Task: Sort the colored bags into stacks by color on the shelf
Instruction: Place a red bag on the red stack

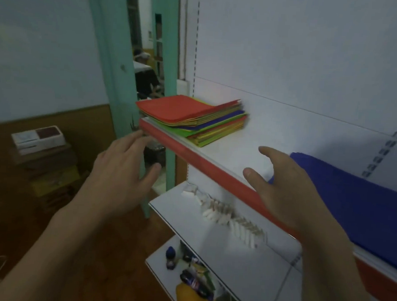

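Two open hands, nothing held: left hand (122,169) hovers before the shelf (234,150) edge, right hand (281,185) just beside the blue bags (352,201). We see the mixed-color stack (190,117) at the shelf's left end, small white pieces (226,217) one shelf below, boxes (40,138) stacked far left.

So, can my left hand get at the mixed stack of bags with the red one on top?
Probably yes. The left hand is open, just below and left of the stack of bags at the left end of the shelf, and nothing lies between them.
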Tool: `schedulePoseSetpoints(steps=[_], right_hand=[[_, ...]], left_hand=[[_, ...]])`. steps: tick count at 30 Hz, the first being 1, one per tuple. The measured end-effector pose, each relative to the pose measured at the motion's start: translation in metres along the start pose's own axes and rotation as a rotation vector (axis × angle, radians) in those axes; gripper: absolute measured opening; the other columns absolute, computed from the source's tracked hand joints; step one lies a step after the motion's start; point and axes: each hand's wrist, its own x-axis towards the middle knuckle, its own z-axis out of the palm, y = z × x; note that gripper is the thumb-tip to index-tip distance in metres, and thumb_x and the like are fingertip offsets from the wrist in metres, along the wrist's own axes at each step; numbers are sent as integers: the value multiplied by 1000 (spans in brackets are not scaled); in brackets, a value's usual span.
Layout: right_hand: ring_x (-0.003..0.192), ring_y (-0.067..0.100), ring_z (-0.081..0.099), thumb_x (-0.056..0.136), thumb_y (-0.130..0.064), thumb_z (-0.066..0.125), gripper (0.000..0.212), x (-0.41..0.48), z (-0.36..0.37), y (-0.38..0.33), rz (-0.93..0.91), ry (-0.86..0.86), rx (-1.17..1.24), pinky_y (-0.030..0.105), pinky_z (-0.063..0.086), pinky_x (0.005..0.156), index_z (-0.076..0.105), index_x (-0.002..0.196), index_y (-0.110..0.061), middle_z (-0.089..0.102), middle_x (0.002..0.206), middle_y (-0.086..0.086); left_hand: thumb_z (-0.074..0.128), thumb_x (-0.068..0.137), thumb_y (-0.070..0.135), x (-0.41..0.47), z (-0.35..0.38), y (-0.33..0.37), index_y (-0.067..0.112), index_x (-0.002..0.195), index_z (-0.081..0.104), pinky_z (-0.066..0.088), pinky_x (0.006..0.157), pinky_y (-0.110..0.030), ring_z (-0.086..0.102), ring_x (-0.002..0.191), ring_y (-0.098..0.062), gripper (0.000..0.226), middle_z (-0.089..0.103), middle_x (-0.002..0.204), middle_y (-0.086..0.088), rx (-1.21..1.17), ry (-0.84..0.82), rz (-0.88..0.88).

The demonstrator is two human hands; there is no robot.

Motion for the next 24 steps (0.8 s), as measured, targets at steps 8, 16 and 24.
schedulePoseSetpoints(steps=[8,16,24], right_hand=[[146,16,28,96,-49,54,66,98,78,-45,-63,-27,-51,35,23,118,33,153,-24,34,158,-5],[142,26,34,94,-60,48,73,197,112,-66,55,97,-56,42,28,115,34,153,-19,42,152,7],[132,19,41,97,-52,49,62,224,134,-78,205,216,-53,27,29,100,32,151,-26,44,147,2]], left_hand=[[47,96,49,72,30,-95,21,151,33,32,115,-51,28,146,-21,63,31,159,-1,-32,-21,-21],[45,97,50,171,48,-164,19,147,40,33,114,-52,34,142,-24,59,39,154,-4,-89,-21,54],[41,91,53,283,81,-163,16,144,45,33,114,-47,39,138,-25,65,43,150,-6,-240,-98,311]])
